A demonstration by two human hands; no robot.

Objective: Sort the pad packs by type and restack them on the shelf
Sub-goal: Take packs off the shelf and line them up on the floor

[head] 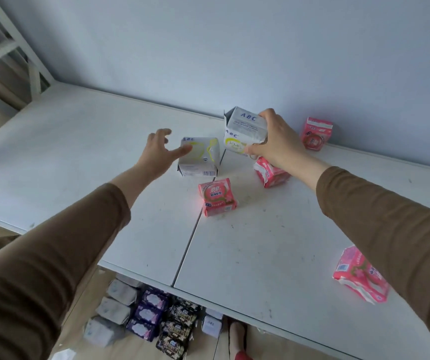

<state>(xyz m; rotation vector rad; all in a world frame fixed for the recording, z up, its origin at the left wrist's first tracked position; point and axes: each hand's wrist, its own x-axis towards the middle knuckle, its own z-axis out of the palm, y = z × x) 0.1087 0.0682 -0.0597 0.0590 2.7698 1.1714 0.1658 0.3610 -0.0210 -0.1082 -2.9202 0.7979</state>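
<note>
From the head camera, I am looking down on a white shelf (234,250) against a pale wall (234,48), with a seam running across the shelf top. Four pink packs are lying scattered around my hands: one (217,197) is sitting near the seam in front of the white packs, one (271,174) is lying just under my right wrist, partly hidden by it, one (316,133) is standing against the wall to the right, and one (359,274) is tilting near the front edge beside my right sleeve. On the floor below the shelf, rows of grey, purple and black packs (156,315) are lying side by side.

My right hand (276,141) is gripping a white ABC pack (245,128), fingers over its far top edge and thumb curled on its near lower corner. It is standing tall, its long axis upright, its printed face turned toward me, close to the wall. Whether its base is touching the shelf I cannot tell.

My left hand (160,149) is reaching with fingers spread wide, thumb touching the second white pack (199,157), which is lying flat on the shelf, just left of the held one.
</note>
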